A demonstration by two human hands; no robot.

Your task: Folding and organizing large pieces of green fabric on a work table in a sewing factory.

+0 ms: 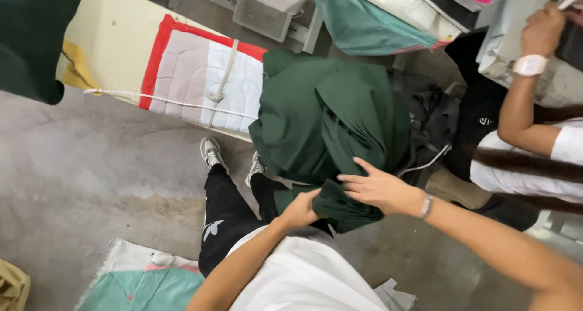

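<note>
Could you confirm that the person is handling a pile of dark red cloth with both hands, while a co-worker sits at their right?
Not quite: the cloth is dark green, not red. The head view shows the left hand and right hand on it, and the co-worker at the right.

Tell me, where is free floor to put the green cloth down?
Bare floor lies left of the shoes, below the tied quilt. Right is crowded: green cloth, both hands, a seated co-worker.

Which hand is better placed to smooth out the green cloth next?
Probably the right hand: it lies open and flat on top of the green cloth, fingers spread and free. The left hand is closed on a fold at the cloth's lower edge.
</note>
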